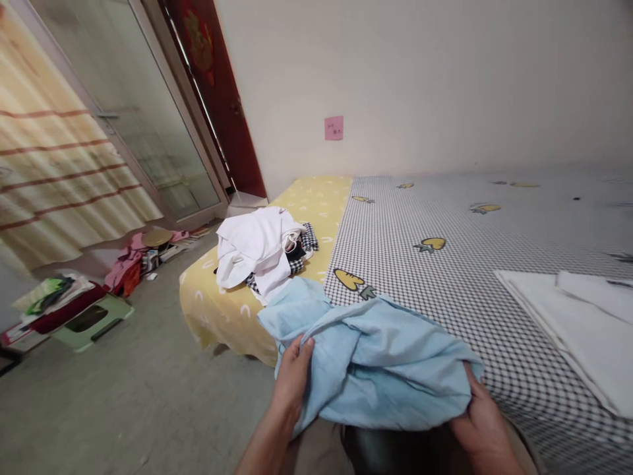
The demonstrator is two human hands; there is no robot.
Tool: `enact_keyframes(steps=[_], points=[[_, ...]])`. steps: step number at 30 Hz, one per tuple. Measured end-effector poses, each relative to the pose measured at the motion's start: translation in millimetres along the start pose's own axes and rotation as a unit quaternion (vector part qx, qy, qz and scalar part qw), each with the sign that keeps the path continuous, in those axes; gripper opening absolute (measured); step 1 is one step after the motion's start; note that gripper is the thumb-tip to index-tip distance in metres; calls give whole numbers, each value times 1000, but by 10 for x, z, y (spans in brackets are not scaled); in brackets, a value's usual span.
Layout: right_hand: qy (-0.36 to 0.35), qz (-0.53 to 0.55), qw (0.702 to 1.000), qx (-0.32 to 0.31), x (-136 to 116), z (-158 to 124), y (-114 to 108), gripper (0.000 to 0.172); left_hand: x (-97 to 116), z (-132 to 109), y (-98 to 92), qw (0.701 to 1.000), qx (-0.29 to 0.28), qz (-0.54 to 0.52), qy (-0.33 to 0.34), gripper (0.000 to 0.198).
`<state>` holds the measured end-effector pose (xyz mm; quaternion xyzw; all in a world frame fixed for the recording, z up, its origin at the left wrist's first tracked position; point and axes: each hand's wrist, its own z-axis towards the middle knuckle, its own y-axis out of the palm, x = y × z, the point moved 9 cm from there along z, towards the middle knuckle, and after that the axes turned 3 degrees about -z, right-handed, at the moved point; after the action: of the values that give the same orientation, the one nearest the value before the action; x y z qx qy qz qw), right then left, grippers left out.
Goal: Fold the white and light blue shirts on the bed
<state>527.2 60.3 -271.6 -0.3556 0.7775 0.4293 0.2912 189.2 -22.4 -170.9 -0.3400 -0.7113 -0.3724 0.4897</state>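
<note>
A crumpled light-blue cloth garment (390, 356) stretches between my two hands, over the near edge of the bed and above my lap. Its exact kind cannot be made out. My left hand (293, 373) pinches the garment's left part between thumb and fingers. At the other end, my right hand (477, 409) grips the cloth, with some fingers tucked behind or inside a fold. Just beyond the garment's left end lies a heap of white clothes (260, 241), with black-and-white checked cloth (310, 236) showing underneath.
The bed wears a checked sheet (395, 251) and a yellow one (198, 297). Folded white cloth (583, 330) lies at right. On the floor at left stand a green stool (91, 323) and pink items (123, 264). A glass door (133, 112) and curtain (59, 145) are behind.
</note>
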Motion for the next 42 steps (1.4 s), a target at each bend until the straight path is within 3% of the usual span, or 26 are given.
enact_keyframes(steps=[3, 8, 16, 22, 31, 38, 42], points=[[50, 30, 998, 16, 91, -22, -39, 42, -21, -72, 66, 991, -37, -119, -55, 54], [45, 38, 998, 3, 67, -118, 33, 43, -137, -239, 131, 970, -73, -204, -113, 55], [30, 15, 999, 16, 64, -142, 2, 54, -452, -277, -86, 956, 0, -266, -121, 77], [16, -6, 999, 34, 91, -51, -106, 49, -495, -289, -67, 959, -39, -258, -111, 90], [11, -13, 999, 40, 51, -93, -69, 45, -453, -319, -65, 953, -67, -284, -81, 83], [23, -7, 999, 34, 94, -92, -49, 49, -389, -369, -108, 966, -53, -234, -93, 56], [44, 17, 997, 68, 110, -137, -86, 52, -436, -350, -138, 961, -27, -257, -101, 53]])
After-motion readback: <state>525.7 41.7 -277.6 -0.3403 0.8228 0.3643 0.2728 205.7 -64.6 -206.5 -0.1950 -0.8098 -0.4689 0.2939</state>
